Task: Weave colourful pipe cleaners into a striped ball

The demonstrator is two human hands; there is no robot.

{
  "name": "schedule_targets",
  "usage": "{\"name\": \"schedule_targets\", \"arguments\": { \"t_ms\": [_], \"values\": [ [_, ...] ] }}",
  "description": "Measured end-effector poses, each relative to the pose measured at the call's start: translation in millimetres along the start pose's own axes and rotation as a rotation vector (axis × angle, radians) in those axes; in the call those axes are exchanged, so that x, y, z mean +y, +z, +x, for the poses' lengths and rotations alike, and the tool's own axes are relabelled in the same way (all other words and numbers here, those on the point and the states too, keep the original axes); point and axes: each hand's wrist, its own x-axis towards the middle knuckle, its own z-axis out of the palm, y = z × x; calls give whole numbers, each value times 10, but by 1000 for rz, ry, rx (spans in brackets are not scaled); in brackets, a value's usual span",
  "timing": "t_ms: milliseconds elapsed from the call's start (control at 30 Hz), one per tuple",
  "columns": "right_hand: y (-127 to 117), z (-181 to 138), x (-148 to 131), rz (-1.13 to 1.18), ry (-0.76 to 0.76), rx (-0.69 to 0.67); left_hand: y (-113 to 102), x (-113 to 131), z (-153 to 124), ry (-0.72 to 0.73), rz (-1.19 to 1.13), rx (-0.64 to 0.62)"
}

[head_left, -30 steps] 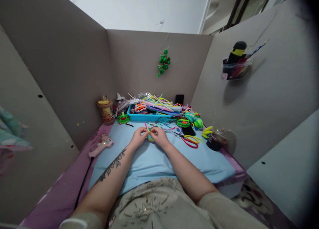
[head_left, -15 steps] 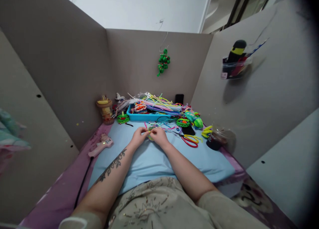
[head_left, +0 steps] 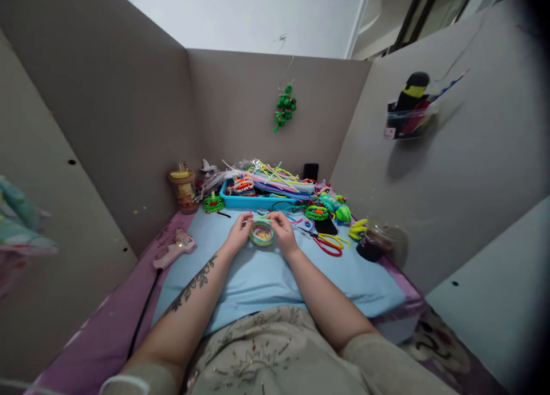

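Between my two hands stretches a short mint-green pipe cleaner. My left hand pinches its left end and my right hand pinches the right end. Just below it, between the hands, is a round ring-shaped piece with a green-yellow rim and pink, yellow and white inside. Whether the fingers also touch this ring I cannot tell. Loose coloured pipe cleaner pieces lie behind the hands. To the right are scissors with red and yellow handles.
A blue tray heaped with pipe cleaners stands at the back. Green frog-like figures sit near it. A pink glue gun with a black cord lies left; a dark-based cup stands right. Grey panels enclose the table.
My hands have moved apart, the right one slightly to the right. The mint-green pipe cleaner now shows stretched between them, and the round piece below is in fuller view.
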Motion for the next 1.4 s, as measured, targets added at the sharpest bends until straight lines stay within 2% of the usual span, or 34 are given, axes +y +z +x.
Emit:
{"name": "schedule_targets", "arguments": {
  "t_ms": [67,133,267,367,533,667,767,867,933,1033,1167,1233,1400],
  "values": [
    [-31,48,18,153,16,31,-12,18,-8,-102,-115,-28],
    [-79,101,55,194,46,89,-25,31,-19,-171,-218,-101],
    [-216,178,146,-2,80,213,-48,44,-40,-157,-252,-264],
    [-326,211,222,-181,91,282,-75,57,-46,-92,-130,-319],
    [-436,259,362,-298,141,375,-128,86,-67,168,171,-349],
    [-420,237,281,-431,116,385,-123,77,-80,288,299,-365],
    [-357,168,66,-534,-79,360,-120,57,-65,279,280,-284],
    [-279,106,-90,-634,-276,47,-134,44,-40,295,263,-218],
    [-234,91,-87,-672,-310,-123,-144,43,-27,310,256,-196],
    [-196,106,18,-695,-258,-228,-147,51,-19,273,224,-152],
    [-176,119,95,-707,-160,-258,-144,68,-31,222,232,-32],
    [-153,107,83,-703,-132,-210,-139,72,-40,245,269,27],
    [-51,62,71,-668,-78,-38,-92,34,-45,391,372,4]
  ]
}}
